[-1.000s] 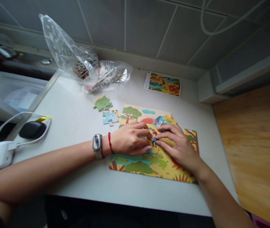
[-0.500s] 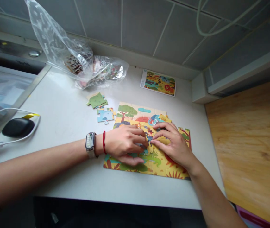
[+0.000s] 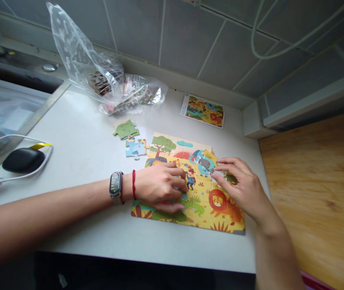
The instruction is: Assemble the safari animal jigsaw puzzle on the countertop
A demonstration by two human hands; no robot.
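No text is clear enough to read. White lettering on the creased, clear plastic bag [image 3: 79, 56] cannot be made out; a picture card [image 3: 202, 111] has tiny, illegible print along its white left edge; a wristband's screen [image 3: 115, 184] shows marks too small to decipher.

left hand [image 3: 159, 185] on jigsaw [image 3: 198, 218], right hand [image 3: 246, 189] above

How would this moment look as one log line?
left hand over jigsaw puzzle | right hand near printed elephant | green piece, blue piece left of puzzle
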